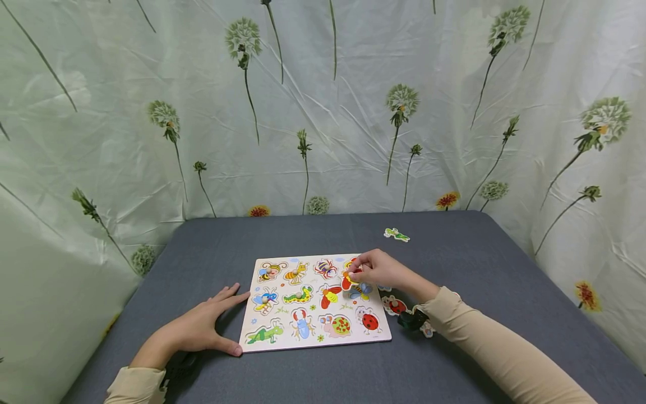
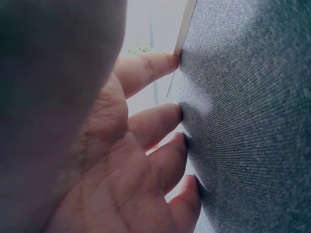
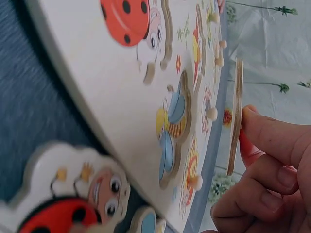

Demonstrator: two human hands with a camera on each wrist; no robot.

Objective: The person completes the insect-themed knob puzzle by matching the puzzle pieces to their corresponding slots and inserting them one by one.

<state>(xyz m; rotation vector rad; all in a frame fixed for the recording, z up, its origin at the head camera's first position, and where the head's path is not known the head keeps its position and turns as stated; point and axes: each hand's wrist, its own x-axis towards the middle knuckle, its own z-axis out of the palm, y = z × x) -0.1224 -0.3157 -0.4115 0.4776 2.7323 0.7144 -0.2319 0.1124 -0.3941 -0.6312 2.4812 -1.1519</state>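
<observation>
My right hand (image 1: pixel 386 272) pinches a thin wooden puzzle piece (image 1: pixel 346 280), red and yellow, above the upper right of an insect puzzle board (image 1: pixel 323 344). Edge-on in the right wrist view, the piece (image 3: pixel 235 116) stands upright between thumb and fingers, apart from the board. Its printed face is hidden there. At the board's left edge rests my left hand (image 1: pixel 204 321), fingers spread, with thumb and index fingertip right at the rim. Knobbed pieces such as the spider (image 1: pixel 325 269) and caterpillar (image 1: pixel 299 295) sit in recesses; the ladybug recess (image 1: pixel 370 321) shows only its printed picture.
A loose ladybug piece (image 1: pixel 395 305) lies right of the board, partly near my right sleeve, with a blue-winged piece (image 3: pixel 147 224) beside it. Farther back lies a green insect piece (image 1: pixel 397 234). A dandelion-print curtain (image 1: pixel 323 112) hangs behind the dark cloth-covered table (image 1: pixel 282 235).
</observation>
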